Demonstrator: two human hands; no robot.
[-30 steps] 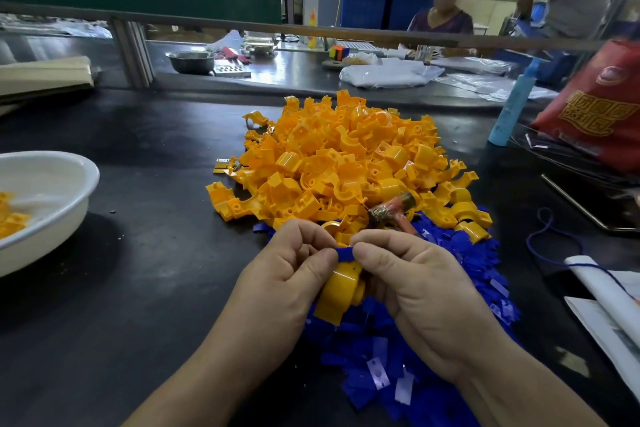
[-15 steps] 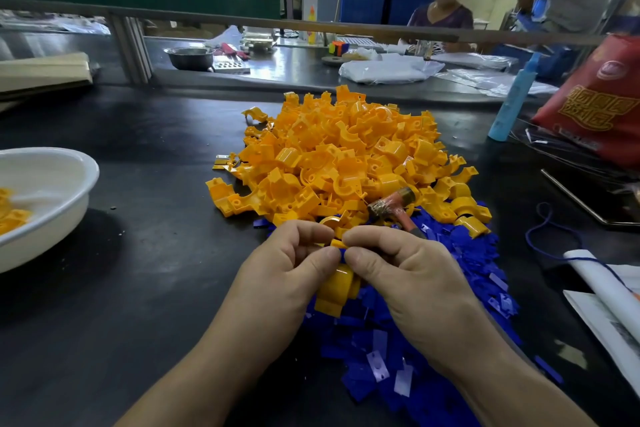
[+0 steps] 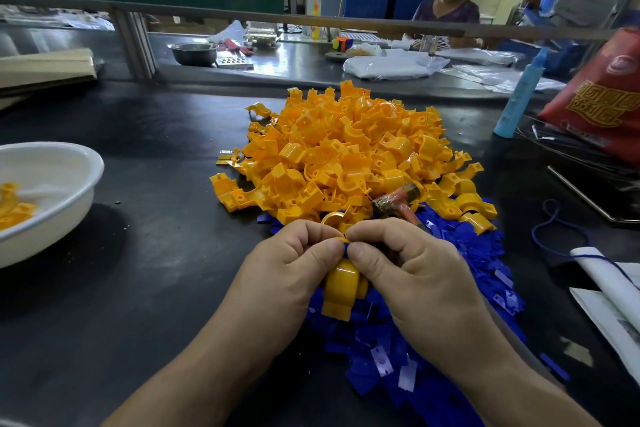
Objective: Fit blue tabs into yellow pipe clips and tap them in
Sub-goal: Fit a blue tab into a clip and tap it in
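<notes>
Change: the blue tab [image 3: 346,247], plain between the thumbs a second ago, now shows only as a sliver.
Meaning: probably almost seated, with tapping next.
Left hand [image 3: 287,274]: curled, gripping the yellow clip [image 3: 341,291].
Right hand [image 3: 408,274]: thumb and forefinger pinch the tab.
Clip: a glossy curved saddle, held just above the loose tabs [image 3: 381,340] on the worktop [image 3: 156,288].
</notes>
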